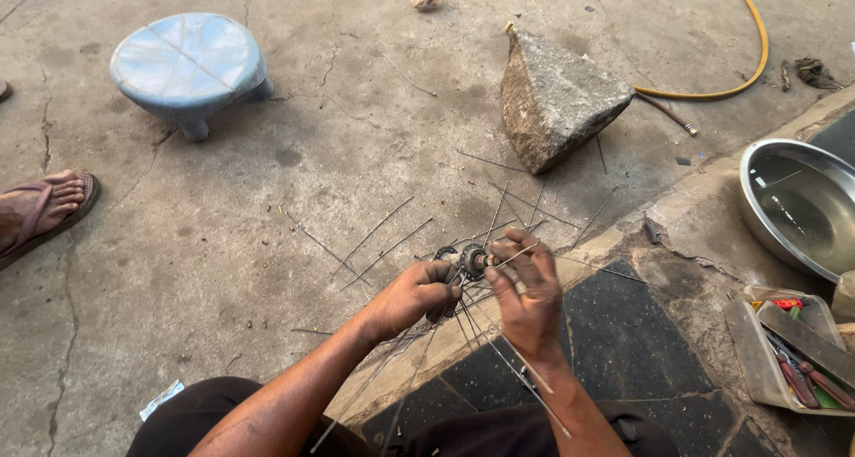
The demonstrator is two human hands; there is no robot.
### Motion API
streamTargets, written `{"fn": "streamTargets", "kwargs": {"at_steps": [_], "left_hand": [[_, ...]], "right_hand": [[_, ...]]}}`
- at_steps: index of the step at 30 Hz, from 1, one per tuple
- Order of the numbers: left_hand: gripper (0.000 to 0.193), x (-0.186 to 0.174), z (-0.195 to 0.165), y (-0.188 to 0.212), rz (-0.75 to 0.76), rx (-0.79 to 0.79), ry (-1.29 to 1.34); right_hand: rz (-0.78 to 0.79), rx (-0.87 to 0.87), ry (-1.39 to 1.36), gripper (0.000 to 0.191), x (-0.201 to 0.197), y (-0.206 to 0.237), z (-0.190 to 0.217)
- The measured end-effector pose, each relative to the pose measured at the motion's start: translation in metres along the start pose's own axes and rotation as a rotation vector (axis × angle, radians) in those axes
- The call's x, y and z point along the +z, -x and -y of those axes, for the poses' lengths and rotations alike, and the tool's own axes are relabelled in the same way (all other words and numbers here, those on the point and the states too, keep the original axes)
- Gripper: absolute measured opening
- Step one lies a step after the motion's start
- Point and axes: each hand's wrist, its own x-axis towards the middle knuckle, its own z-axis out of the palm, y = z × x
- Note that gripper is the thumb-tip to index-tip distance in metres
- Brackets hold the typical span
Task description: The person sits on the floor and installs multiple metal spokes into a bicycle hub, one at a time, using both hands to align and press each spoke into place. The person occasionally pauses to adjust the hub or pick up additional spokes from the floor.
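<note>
Wheel hub (469, 260), small and dark, held just above the concrete floor (223, 270) near the raised kerb edge (623, 234), with thin wire spokes (499, 350) fanning out of it toward the person's lap; left hand (414, 297) closed around the hub's near side, fingers curled under it; right hand (527, 301) upright just beside the hub, thumb and fingers pinched narrow on a single spoke at the hub flange; loose spokes (378, 239) scattered flat on the floor beyond the hub, some running up toward the rock; large grey rock (557, 96) standing farther out, well apart from the hands; yellow hose (753, 56) curving behind the rock toward the floor's top right corner; round blue stool (190, 65) near the top left of the floor; a sandalled foot (40, 209) of another person at the left edge; to the right, on the raised step, a steel basin (797, 203) holding water, and below it a shallow plastic tray (784, 350) with red-handled pliers and other tools inside; dark tiles (623, 332) under the person's forearms.
</note>
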Motion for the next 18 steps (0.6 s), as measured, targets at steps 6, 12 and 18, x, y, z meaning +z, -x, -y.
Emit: {"fn": "streamTargets", "kwargs": {"at_steps": [6, 12, 18], "left_hand": [[0.013, -0.004, 0.004, 0.001, -0.022, 0.022, 0.038], [0.014, -0.009, 0.011, -0.004, -0.042, 0.097, 0.173], [0.015, -0.012, 0.013, -0.003, -0.093, 0.091, 0.195]], "right_hand": [[-0.260, -0.204, -0.636, 0.010, -0.062, -0.001, 0.011], [-0.272, 0.019, -0.108, 0.022, -0.096, -0.023, 0.007], [0.397, 0.302, 0.419, 0.043, -0.064, -0.026, 0.012]]}}
